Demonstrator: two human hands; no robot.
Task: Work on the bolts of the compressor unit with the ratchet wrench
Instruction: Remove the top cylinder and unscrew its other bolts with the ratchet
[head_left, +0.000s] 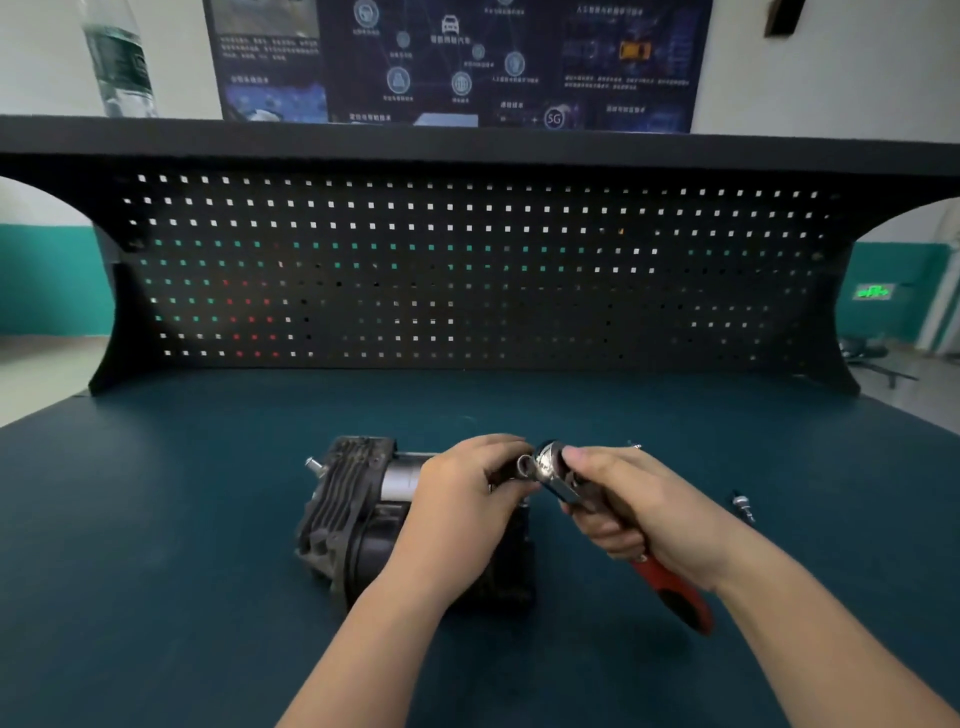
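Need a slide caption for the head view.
Right hand grips red-handled ratchet wrench; left hand at its socket, over compressor unit.

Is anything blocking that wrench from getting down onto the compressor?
Only the person's own left hand, which lies over the compressor unit and holds the socket on the ratchet wrench. The right hand grips the wrench above the bench. The bolts are hidden.

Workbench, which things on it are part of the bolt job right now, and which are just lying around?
In use:
- compressor unit
- ratchet wrench, gripped by the right hand
- socket at the wrench head, held by the left hand

Lying about:
- small metal part on the bench, right of the hands
- water bottle on the top shelf
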